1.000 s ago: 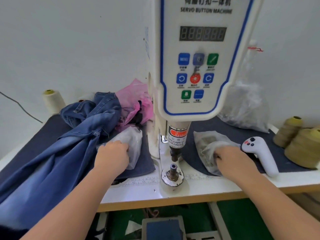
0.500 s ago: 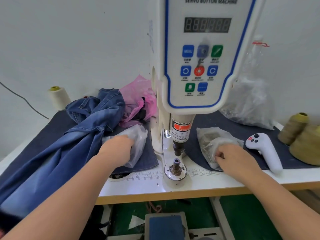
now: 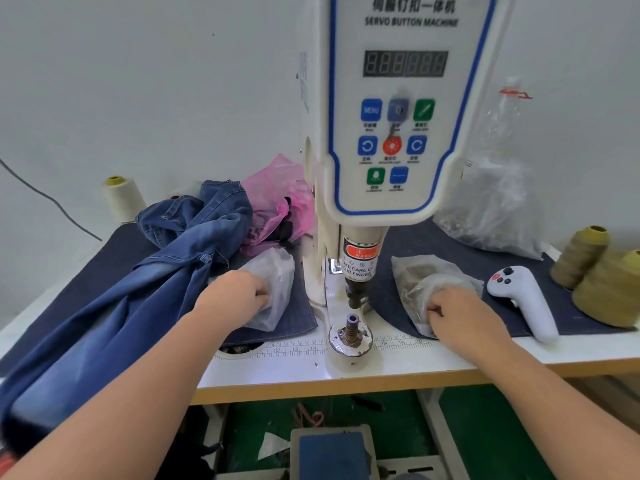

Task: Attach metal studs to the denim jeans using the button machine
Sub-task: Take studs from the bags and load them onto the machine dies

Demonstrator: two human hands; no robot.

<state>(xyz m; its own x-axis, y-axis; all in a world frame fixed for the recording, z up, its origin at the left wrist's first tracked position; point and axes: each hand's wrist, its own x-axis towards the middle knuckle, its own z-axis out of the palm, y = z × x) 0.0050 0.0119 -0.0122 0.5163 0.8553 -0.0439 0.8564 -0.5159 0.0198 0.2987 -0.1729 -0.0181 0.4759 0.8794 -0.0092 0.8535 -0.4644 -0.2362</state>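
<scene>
Hands in the bags: left hand (image 3: 239,295) curled into the clear bag (image 3: 273,292) left of the button machine (image 3: 398,133), right hand (image 3: 460,315) gripping the stud bag (image 3: 419,292) on the right. Denim jeans (image 3: 114,299) bunched far left, nowhere near the lower die (image 3: 351,329). Easy to spill studs off the front table edge (image 3: 311,388) by tugging thin plastic. Tight around the ram post; open strip along the ruler (image 3: 294,349), white controller (image 3: 523,299) crowding the right.

Both forearms bare, no sleeves in view. Left hand (image 3: 239,292) and right hand (image 3: 460,315) bare: no gloves, rings, watch.
</scene>
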